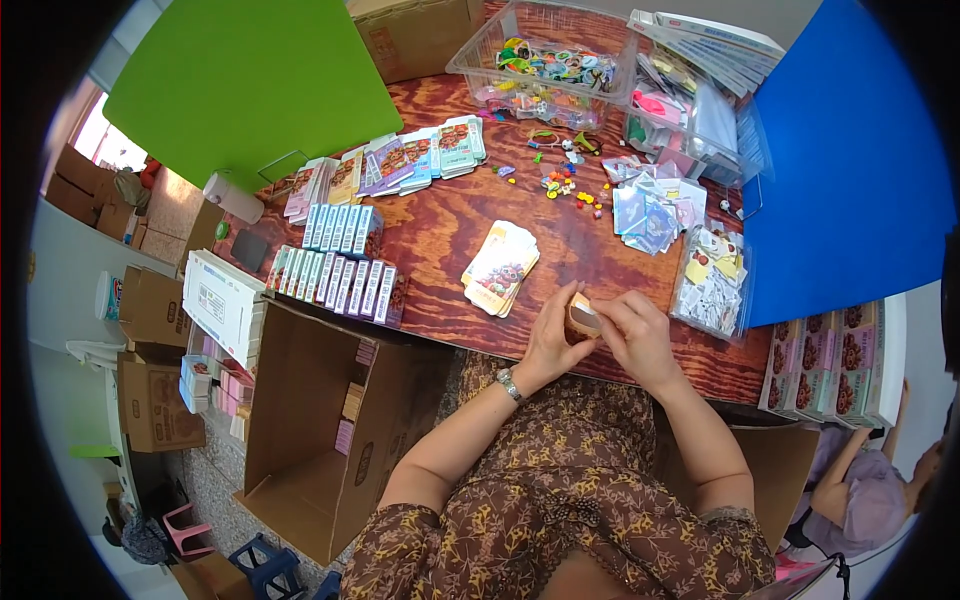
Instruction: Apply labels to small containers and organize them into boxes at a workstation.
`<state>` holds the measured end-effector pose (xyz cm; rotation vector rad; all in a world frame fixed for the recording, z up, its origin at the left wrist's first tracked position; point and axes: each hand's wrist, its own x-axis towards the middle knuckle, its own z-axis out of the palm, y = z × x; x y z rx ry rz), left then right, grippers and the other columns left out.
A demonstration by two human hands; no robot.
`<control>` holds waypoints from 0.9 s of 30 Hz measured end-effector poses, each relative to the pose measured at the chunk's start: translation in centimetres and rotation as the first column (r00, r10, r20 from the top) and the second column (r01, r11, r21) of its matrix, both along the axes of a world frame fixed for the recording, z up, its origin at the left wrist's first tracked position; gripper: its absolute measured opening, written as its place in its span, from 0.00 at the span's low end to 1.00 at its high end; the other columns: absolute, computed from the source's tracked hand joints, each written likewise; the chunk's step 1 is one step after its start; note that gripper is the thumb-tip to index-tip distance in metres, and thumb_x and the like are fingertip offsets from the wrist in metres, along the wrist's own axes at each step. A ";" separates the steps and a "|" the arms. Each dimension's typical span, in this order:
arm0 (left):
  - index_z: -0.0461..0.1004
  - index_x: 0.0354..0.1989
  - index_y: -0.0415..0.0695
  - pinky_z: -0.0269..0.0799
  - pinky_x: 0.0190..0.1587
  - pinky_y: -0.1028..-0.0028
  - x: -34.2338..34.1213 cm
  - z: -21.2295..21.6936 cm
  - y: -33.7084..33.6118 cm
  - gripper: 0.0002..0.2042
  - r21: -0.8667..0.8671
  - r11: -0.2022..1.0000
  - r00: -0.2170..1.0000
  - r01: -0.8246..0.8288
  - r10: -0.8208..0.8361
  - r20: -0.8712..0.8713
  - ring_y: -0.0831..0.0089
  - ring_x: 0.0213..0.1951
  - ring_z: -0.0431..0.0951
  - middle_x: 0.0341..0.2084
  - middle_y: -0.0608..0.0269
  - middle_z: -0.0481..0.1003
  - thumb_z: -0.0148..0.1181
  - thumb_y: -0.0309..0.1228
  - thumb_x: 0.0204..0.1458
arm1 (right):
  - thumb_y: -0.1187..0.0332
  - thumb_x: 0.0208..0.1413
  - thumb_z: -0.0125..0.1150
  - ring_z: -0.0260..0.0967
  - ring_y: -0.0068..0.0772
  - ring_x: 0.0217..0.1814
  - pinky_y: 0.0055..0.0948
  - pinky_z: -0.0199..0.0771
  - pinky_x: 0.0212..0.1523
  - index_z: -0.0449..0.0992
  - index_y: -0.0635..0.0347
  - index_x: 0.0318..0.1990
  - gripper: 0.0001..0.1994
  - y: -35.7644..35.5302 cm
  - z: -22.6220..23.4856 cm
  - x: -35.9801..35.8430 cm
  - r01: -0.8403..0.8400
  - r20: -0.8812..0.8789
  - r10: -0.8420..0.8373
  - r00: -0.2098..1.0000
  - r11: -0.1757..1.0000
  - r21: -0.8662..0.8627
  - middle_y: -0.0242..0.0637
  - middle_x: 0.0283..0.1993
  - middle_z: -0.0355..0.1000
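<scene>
At the table's near edge, my left hand (550,338) is closed round a small brown carton (583,320) whose end faces up. My right hand (640,335) pinches at the carton's upper rim, beside a small white piece that may be a flap or an insert; the fingers hide which. Just beyond and to the left lies a stack of flattened orange-and-white printed cartons (500,265), slightly fanned. Right of my hands sits a clear tray (712,322) of small white and yellow packets. Behind it are loose shiny picture cards (650,215) in a spread pile.
Filled boxes (340,285) stand in rows at the left, with flat carton stacks (455,148) behind. A clear bin (470,68) holds colourful trinkets. Green (250,90) and blue panels (850,170) flank the table. An open cardboard box (300,450) stands below left; another person (865,500) is at right.
</scene>
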<state>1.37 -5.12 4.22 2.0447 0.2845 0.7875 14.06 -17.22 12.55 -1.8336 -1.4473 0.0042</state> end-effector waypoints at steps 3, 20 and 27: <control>0.45 0.73 0.34 0.67 0.61 0.58 0.1 0.1 0.1 0.51 0.110 0.994 1.000 0.012 -0.010 -0.019 0.47 0.61 0.68 0.61 0.41 0.66 0.74 0.26 0.42 | 0.79 0.48 0.66 0.73 0.43 0.34 0.36 0.73 0.34 0.82 0.62 0.44 0.13 0.2 0.3 -0.3 -0.023 0.128 0.022 0.992 1.000 0.004 0.39 0.33 0.72; 0.30 0.74 0.30 0.60 0.62 0.50 1.0 -1.2 -1.3 0.56 0.038 0.998 0.998 -0.053 0.054 -0.035 0.39 0.56 0.64 0.61 0.31 0.60 0.70 0.25 0.46 | 0.76 0.48 0.62 0.73 0.41 0.39 0.36 0.76 0.38 0.79 0.60 0.50 0.18 -0.4 -0.3 -0.5 -0.043 0.201 0.054 0.978 0.997 -0.060 0.37 0.37 0.74; 0.33 0.73 0.27 0.56 0.67 0.53 1.0 -1.2 -0.8 0.54 -0.050 0.999 0.997 -0.005 0.001 -0.083 0.40 0.66 0.58 0.70 0.30 0.47 0.70 0.34 0.49 | 0.77 0.57 0.61 0.73 0.50 0.57 0.40 0.72 0.58 0.74 0.65 0.59 0.21 -1.6 -1.8 0.4 -0.077 -0.224 0.059 0.973 0.994 -0.072 0.49 0.58 0.74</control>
